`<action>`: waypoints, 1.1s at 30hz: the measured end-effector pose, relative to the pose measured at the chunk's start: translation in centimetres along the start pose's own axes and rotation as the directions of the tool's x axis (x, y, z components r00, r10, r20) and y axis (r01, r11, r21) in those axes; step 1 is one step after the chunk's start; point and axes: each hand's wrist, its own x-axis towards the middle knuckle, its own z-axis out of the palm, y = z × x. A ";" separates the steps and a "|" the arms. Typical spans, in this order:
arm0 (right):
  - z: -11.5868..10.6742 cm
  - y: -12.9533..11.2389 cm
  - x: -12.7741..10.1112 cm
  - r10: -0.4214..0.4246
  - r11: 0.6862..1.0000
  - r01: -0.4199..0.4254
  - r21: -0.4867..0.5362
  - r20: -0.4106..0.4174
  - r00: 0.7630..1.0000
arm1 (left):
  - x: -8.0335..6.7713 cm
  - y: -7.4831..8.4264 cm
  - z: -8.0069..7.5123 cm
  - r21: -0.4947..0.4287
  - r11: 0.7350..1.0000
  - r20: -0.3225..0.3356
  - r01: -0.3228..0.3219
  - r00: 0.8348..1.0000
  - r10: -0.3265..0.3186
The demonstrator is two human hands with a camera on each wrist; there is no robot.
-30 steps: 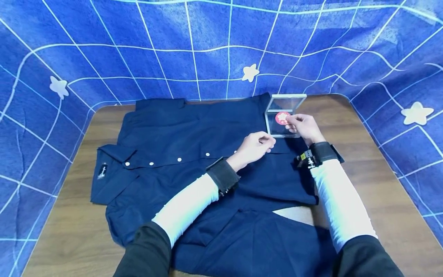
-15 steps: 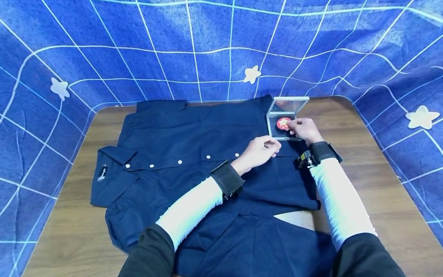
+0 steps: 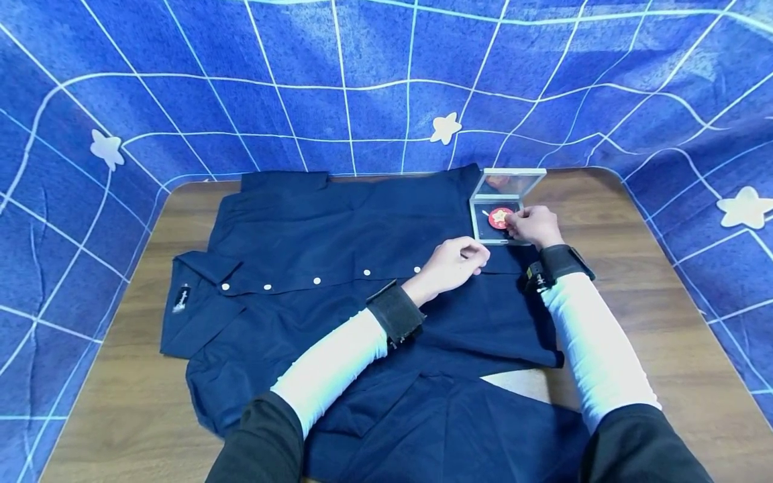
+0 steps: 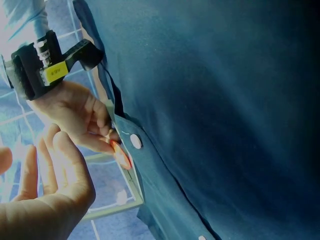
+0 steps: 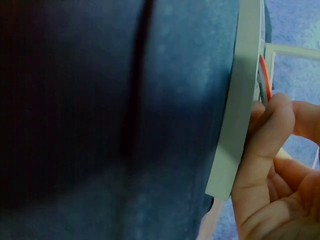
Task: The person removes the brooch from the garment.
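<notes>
My right hand (image 3: 536, 226) pinches a round red badge (image 3: 498, 217) with a pale star, by its right edge. The badge is inside the opened, see-through, pale-framed case (image 3: 474, 225); whether it touches the bottom is hard to tell. Seen from the right wrist, the badge (image 5: 265, 80) shows edge-on beyond the case's frame (image 5: 235, 115). My left hand (image 3: 454, 260) hovers by the near left corner of the case, fingers loosely bent and holding nothing; the left wrist view shows the bare fingers of that hand (image 4: 57, 195).
A dark navy button-up shirt (image 3: 338, 228) lies spread under both arms, with the case on its far right part. More navy cloth (image 3: 459, 429) lies nearer. The wooden table (image 3: 628, 268) meets a blue curtain (image 3: 290, 60) with white lines and stars.
My right hand has lowered the badge from above the case down into it, where it now lies flatter. My left hand has shifted slightly right and lower. The case lid stays raised.
</notes>
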 end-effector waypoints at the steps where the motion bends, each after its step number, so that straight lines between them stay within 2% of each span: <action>1: 0.0 0.0 0.0 -0.002 1.000 0.002 -0.018 -0.011 1.000 | 0.0 0.0 0.0 0.002 1.000 0.004 0.002 1.000 -0.002; 5: 0.1 -0.1 -0.1 -0.013 0.996 0.009 -0.085 -0.046 0.999 | -0.2 0.0 -0.1 -0.001 1.000 0.014 0.008 1.000 -0.008; 11: 0.1 -0.4 -0.2 -0.016 0.995 0.011 -0.097 -0.053 0.998 | -0.3 -0.1 -0.3 -0.003 1.000 0.017 0.003 1.000 -0.002; 17: 0.1 -0.4 -0.3 -0.044 0.972 0.025 -0.234 -0.077 0.996 | -0.3 0.0 -0.5 0.002 0.999 0.023 -0.036 0.999 0.036; 20: 0.1 -0.4 -0.3 -0.054 0.960 0.028 -0.278 -0.086 0.995 | -0.3 0.0 -0.6 0.005 0.999 0.016 -0.034 0.999 0.033; 27: 0.1 -0.3 -0.2 -0.048 0.960 0.019 -0.280 -0.097 0.994 | -0.5 0.0 -0.8 0.006 1.000 0.024 -0.010 1.000 0.009; 33: -0.3 -0.4 -0.3 -0.061 0.961 0.037 -0.275 -0.079 0.995 | -0.7 0.0 -1.2 0.021 0.999 0.017 -0.046 0.999 0.045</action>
